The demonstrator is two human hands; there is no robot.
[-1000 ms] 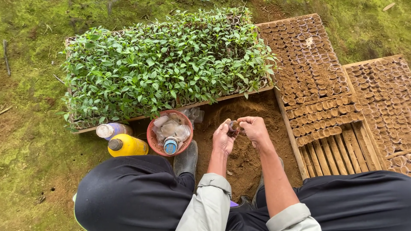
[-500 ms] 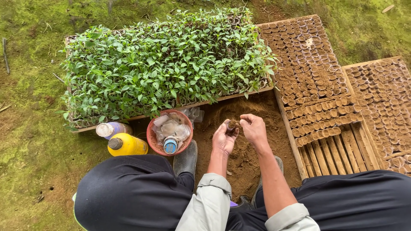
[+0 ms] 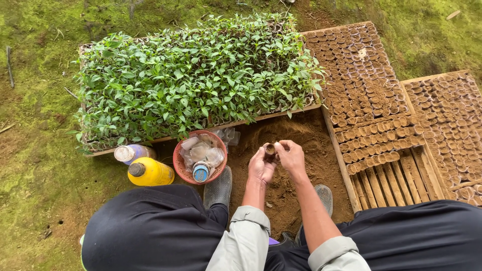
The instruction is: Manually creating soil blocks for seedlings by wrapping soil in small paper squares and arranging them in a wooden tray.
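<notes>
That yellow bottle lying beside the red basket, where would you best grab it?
Grab the yellow bottle around its wide body, coming from above. It lies on its side with its dark cap pointing left, and the red basket and a second bottle crowd it on the far sides.

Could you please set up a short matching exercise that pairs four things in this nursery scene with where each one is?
Things:
1. small soil-filled pot
2. yellow bottle
3. red basket
4. green seedlings

Places:
A. in the wooden tray at the top
B. lying on the ground left of the basket
C. in the grip of the left hand, right hand at its rim
D. between the bottle and the soil heap

Pairs: 1-C, 2-B, 3-D, 4-A
</notes>
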